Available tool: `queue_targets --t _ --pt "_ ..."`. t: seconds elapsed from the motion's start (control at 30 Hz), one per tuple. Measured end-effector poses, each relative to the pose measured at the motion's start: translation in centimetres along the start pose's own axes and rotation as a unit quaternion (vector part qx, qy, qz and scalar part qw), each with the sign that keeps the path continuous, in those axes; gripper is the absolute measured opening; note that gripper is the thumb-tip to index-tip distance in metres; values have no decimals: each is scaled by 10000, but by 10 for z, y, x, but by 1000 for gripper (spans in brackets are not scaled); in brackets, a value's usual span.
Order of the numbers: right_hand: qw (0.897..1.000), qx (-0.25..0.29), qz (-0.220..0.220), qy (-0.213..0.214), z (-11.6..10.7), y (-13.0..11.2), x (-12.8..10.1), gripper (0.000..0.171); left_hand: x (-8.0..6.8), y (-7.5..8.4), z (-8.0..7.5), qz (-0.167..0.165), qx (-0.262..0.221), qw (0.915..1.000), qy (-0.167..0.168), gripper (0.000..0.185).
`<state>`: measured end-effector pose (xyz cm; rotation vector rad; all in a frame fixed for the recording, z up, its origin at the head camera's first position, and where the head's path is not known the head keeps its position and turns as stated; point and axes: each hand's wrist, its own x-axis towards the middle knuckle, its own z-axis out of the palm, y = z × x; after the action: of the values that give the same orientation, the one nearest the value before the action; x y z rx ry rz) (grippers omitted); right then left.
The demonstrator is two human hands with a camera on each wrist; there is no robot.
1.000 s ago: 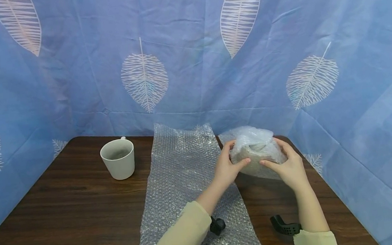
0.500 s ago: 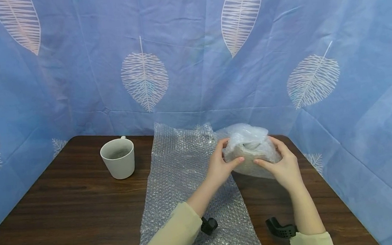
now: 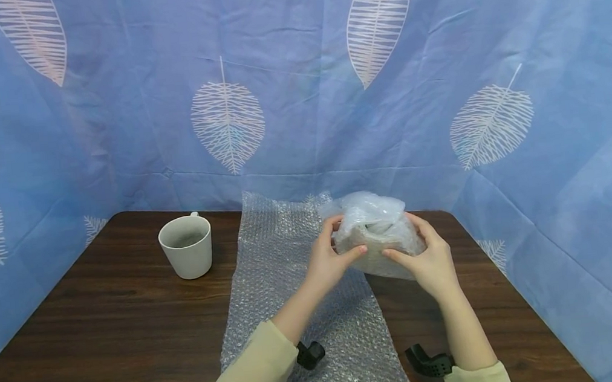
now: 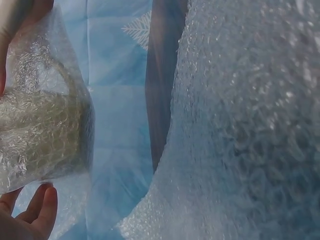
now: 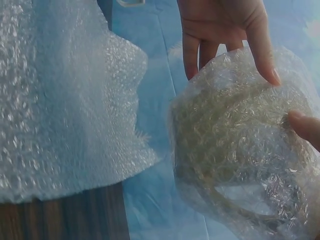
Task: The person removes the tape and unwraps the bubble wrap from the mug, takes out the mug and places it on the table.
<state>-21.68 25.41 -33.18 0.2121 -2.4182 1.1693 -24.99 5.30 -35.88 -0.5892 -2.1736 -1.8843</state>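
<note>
Both hands hold a mug wrapped in bubble wrap [image 3: 378, 242], raised over the right part of the table. My left hand [image 3: 327, 261] grips its left side, with the thumb on the near face. The right hand [image 3: 431, 260] grips the opposite side, its thumb pointing toward the other thumb. Crumpled wrap bunches up on top. Through the plastic, a loop like a handle shows in the left wrist view, on the wrapped mug [image 4: 45, 130]. Most fingertips behind the bundle are hidden in the head view.
A flat bubble wrap sheet [image 3: 293, 289] lies lengthwise on the dark wood table [image 3: 105, 336], partly under my left forearm. A white mug [image 3: 188, 256] stands upright left of it. Blue leaf-print cloth [image 3: 282, 47] hangs behind and at the sides.
Both hands have carried the wrapped mug to the left, toward the flat sheet, keeping their hold. The white mug and the sheet have stayed in place.
</note>
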Motion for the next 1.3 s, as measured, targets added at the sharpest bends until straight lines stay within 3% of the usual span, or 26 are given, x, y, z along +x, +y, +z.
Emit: queue_targets --t 1.07,1.3 --pt "9979 451 -368 -298 57 -33 -5 81 -24 -11 -62 -83 -66 9993 355 67" --pt "9972 593 -243 -378 69 -36 -5 81 -26 -14 -72 -194 -13 9988 441 67"
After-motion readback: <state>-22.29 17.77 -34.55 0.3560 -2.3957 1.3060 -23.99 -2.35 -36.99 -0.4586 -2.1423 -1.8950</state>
